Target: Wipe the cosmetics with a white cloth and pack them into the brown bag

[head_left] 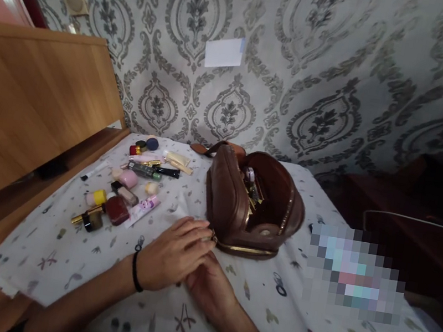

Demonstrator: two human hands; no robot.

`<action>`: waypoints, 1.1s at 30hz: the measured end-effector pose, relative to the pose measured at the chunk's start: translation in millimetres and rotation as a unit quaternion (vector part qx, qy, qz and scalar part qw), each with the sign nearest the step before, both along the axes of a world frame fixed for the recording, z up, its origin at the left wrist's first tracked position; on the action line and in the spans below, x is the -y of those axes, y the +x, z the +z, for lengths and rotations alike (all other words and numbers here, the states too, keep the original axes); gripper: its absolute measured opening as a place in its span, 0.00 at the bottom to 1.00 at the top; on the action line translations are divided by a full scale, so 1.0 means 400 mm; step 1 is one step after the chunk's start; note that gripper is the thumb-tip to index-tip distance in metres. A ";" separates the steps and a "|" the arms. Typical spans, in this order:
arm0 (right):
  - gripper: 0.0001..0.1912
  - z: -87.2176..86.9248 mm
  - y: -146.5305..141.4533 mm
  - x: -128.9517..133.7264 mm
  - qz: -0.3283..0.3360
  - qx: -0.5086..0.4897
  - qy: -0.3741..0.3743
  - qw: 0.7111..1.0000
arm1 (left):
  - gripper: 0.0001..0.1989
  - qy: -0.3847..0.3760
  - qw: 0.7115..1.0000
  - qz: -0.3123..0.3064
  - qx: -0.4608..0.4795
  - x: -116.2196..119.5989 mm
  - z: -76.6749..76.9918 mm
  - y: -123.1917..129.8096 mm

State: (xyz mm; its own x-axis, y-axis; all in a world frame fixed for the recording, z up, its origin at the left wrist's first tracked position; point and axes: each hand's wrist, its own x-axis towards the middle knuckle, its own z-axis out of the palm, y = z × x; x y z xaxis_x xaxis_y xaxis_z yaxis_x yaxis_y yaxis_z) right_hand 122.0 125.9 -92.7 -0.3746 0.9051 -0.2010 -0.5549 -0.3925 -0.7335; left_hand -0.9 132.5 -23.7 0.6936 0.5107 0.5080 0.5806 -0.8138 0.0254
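My left hand (178,257), with a black band on its wrist, lies over my right hand (211,289) at the middle of the table's near side. The left fingers are stretched out across the right hand. Palm up below it, my right hand has its fingers mostly hidden. Whether anything lies between the hands cannot be seen. Just beyond the fingertips a brown leather bag (223,194) stands with its zipped top gaping, and small items (254,194) show inside. Cosmetics lie spread to the left, among them a dark red bottle (117,210) and a white-and-purple tube (142,211).
A white patterned cloth (256,317) covers the table. A blurred-out flat object (355,274) lies at the right. Wooden furniture (31,119) rises along the left side, and a patterned wall (257,99) stands behind. A white cable (418,220) runs at the far right.
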 end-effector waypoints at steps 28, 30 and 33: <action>0.19 0.051 0.050 -0.025 0.034 -0.088 -0.157 0.983 | 0.17 -0.146 0.848 0.419 0.290 -0.096 -0.044 -0.610; 0.18 0.052 0.048 -0.024 0.034 -0.087 -0.156 0.983 | 0.17 -0.143 0.852 0.418 0.282 -0.071 -0.043 -0.607; 0.18 0.054 0.042 -0.019 0.047 -0.090 -0.150 0.984 | 0.18 -0.136 0.863 0.415 0.254 -0.022 -0.047 -0.596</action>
State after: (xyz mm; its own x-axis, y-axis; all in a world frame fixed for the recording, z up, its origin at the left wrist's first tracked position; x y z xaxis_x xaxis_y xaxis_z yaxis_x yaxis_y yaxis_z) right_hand 138.8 133.5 -71.2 -0.5077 0.7750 -0.3763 -0.6154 -0.6319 -0.4712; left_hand -239.4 141.4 -42.3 -0.2463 0.8723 0.4225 0.8185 -0.0462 0.5726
